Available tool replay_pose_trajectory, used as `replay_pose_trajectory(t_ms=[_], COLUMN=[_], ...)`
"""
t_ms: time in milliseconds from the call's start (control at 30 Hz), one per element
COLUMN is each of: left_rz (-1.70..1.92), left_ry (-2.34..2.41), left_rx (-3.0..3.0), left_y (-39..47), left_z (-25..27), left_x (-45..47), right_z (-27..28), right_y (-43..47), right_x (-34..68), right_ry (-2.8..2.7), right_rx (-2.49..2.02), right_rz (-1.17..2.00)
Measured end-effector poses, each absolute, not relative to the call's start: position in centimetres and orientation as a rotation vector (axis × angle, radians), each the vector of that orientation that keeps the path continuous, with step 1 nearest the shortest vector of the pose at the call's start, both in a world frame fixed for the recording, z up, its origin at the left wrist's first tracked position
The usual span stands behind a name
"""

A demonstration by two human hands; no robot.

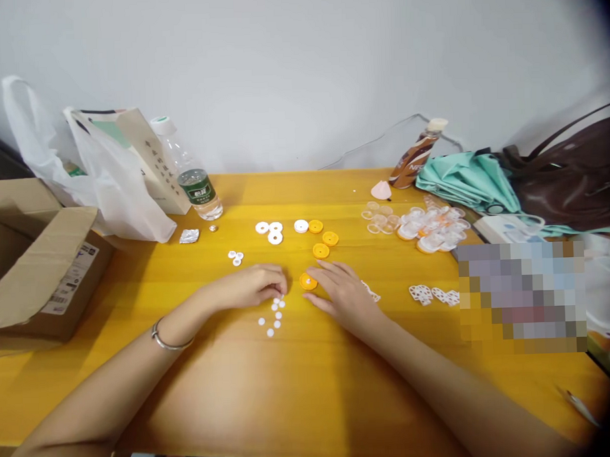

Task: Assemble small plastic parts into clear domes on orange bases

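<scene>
My left hand [251, 286] rests palm down on the yellow table [300, 382], fingers curled, fingertips at a scatter of several tiny white discs [274, 316]. My right hand [343, 290] lies flat beside it, its fingertips touching an orange disc [307, 281]. Further back lie three more orange discs [323, 238] and three white rings [271, 231], with one more white ring [301, 225] next to them. Small white bits [236, 257] lie to the left. I cannot see whether my left hand pinches anything.
An open cardboard box [41, 264] sits at the left, with a white plastic bag [108, 182], a paper bag and a water bottle [193, 176] behind. Clear plastic cups [429, 225], white lattice pieces [432, 295], a brown drink bottle [415, 156], a teal umbrella [463, 179] and a brown handbag [573, 179] crowd the right.
</scene>
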State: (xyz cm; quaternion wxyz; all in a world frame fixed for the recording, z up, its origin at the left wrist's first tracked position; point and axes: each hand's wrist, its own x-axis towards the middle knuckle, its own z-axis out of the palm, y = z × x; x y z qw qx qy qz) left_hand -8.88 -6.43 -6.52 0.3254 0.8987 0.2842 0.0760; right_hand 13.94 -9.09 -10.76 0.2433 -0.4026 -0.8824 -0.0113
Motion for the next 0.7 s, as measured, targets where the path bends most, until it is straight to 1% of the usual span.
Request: replay_pose_trajectory(t_ms=[200,467,700], left_rz=[0.175,0.172,0.17], left_ry=[0.707,0.633,0.692], left_rx=[2.34,2.372,2.334], left_y=[-6.49,-6.56,-6.95], left_z=[-6.28,-6.5,-6.46], left_x=[-8.82,-8.72,-8.32], right_z=[-10.85,-11.11,-11.16], right_y=[-9.17,-9.77,-9.65], right_x=[13.69,13.85,13.78], right_ry=[-2.413,-2.413,-2.36], right_rx=[-1.078,-1.052,-1.078], right_rz=[-0.034,0.054,0.102])
